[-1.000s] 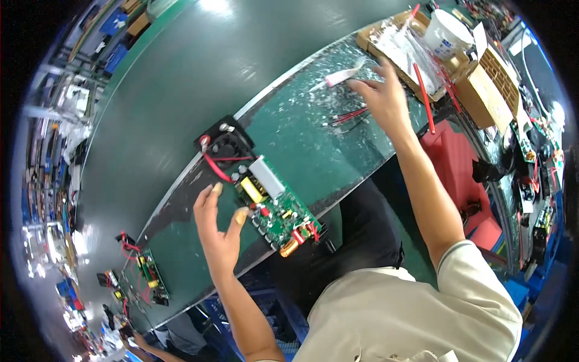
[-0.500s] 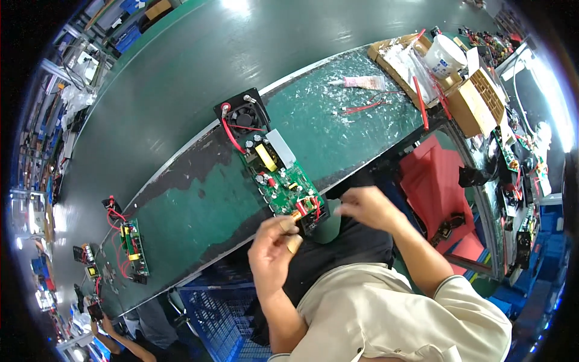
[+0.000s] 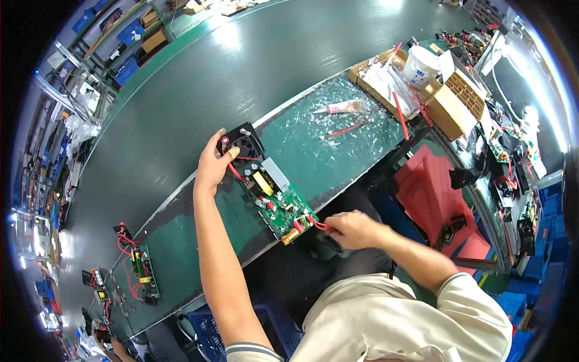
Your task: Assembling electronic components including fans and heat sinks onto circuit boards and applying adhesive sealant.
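The left hand, left of the frame's centre, is partly open, thumb and fingers spread at the left side of the black fan panel and touching it; whether they grip it cannot be told. The right hand, just right of the lower centre, is closed, its fingers gripping the red wires at the lower right end of the green circuit board.

The board lies between the two hands, slanting from the fan panel down to the right on the counter, with a yellow-wrapped part and a grey metal block on its upper half.

In the upper right, well apart from both hands, lie a white-and-pink tube and some thin leads. Beyond them are a cardboard tray, a white tub and a cardboard box. Red sheets sit right of centre, below the counter's edge. Another circuit board lies at the lower left. The left hand hides part of the panel's left edge.
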Demonstrator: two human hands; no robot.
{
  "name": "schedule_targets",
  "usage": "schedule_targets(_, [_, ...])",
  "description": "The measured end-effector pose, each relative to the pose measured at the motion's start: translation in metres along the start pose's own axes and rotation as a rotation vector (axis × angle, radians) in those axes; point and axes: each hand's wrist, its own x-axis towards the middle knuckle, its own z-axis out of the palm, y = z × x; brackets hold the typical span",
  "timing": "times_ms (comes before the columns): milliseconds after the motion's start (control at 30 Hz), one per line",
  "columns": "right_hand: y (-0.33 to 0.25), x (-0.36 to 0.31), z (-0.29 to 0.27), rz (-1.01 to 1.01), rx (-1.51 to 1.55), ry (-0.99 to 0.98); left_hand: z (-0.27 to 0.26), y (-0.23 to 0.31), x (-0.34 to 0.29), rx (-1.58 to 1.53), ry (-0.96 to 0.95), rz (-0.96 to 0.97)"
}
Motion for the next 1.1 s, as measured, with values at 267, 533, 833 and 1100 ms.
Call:
schedule_targets(267, [-0.043, 0.078, -0.134, -0.270, -0.980, 0.148, -0.003, 0.005, -0.094, 0.010, 0.492, -0.135])
schedule_targets(533, [-0.009, 0.125, -0.159, -0.036, -0.460, 0.310, 0.052, -0.005, -0.267, -0.200, 0.735, -0.183])
schedule_targets(833, [0.070, 0.100, -0.156, 0.027, -0.814, 0.149, 0.120, -0.001, -0.328, -0.192, -0.560, -0.506])
schedule_targets(1100, [0.095, 0.092, -0.152, -0.141, -0.607, 0.540, 0.107, 0.060, -0.161, 0.349, 0.085, 0.100])
